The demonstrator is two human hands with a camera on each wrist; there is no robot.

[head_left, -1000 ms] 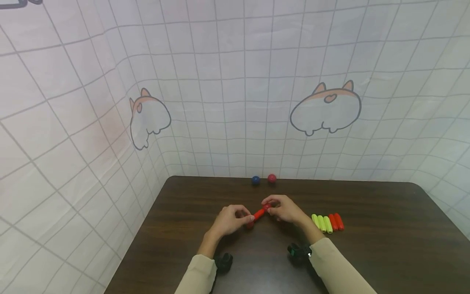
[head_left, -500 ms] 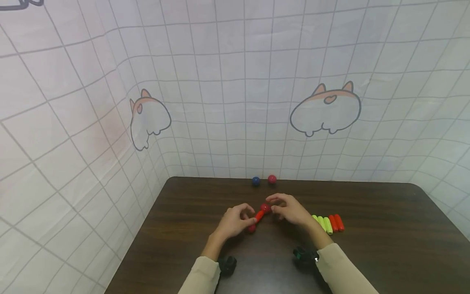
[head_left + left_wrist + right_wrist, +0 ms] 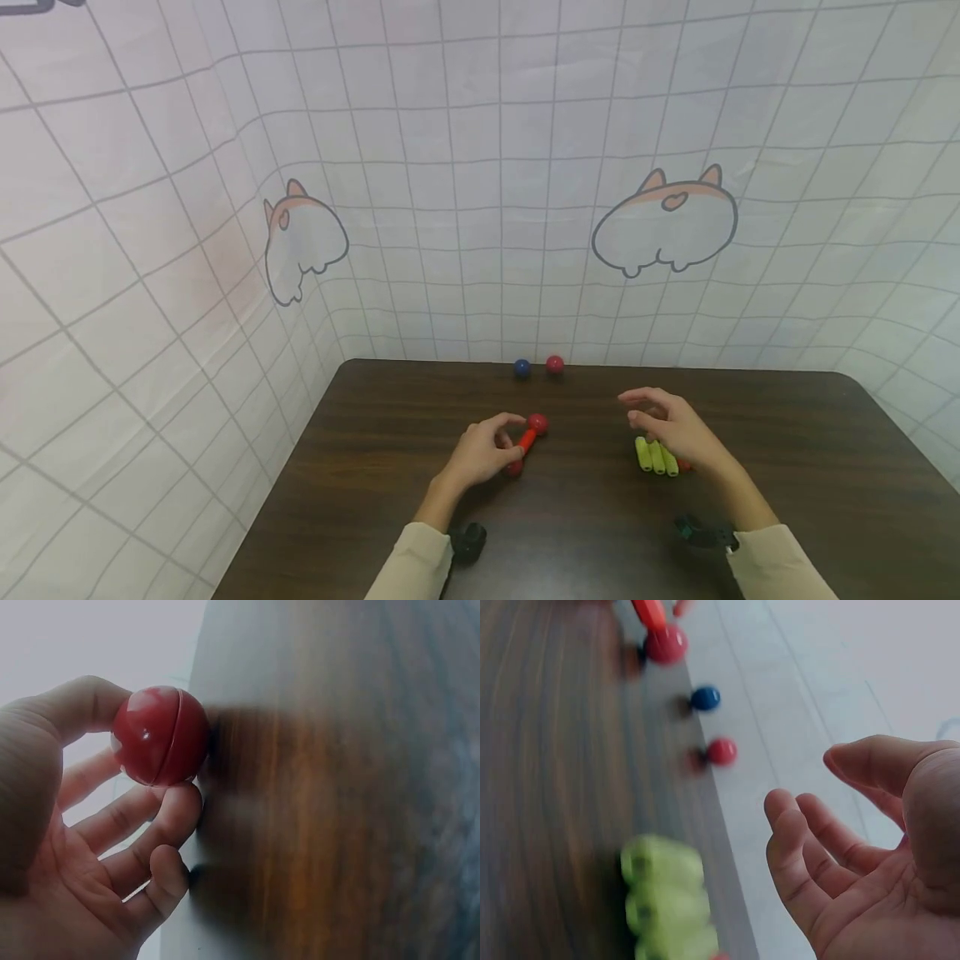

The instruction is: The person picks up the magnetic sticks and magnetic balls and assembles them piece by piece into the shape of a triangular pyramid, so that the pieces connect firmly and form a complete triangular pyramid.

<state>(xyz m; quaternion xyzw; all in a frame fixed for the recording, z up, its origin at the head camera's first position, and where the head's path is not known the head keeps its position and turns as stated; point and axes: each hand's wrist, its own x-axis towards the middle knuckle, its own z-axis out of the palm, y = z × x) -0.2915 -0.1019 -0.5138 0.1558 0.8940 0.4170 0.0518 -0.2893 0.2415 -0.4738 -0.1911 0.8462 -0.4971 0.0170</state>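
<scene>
On the table, a red stick (image 3: 528,442) joins two red balls, the far ball (image 3: 537,424) and the near ball (image 3: 513,467). My left hand (image 3: 478,450) holds this piece, thumb and curled fingers about the stick and near ball. In the left wrist view, a red ball (image 3: 160,736) with a seam sits between thumb and fingers; the stick is hidden there. My right hand (image 3: 678,427) hovers over the yellow-green tubes (image 3: 657,457), fingers loosely bent and holding nothing. Red tubes (image 3: 684,465) beside them are mostly hidden by that hand.
A blue ball (image 3: 522,367) and another red ball (image 3: 555,364) stand at the far edge of the dark wooden table (image 3: 390,417). Behind it hangs a white checked curtain (image 3: 465,208) with cartoon animals. Each wrist wears a black camera.
My right hand has let go of the far red ball and moved right, over the tubes. My left hand stays at the stick, which has turned slightly.
</scene>
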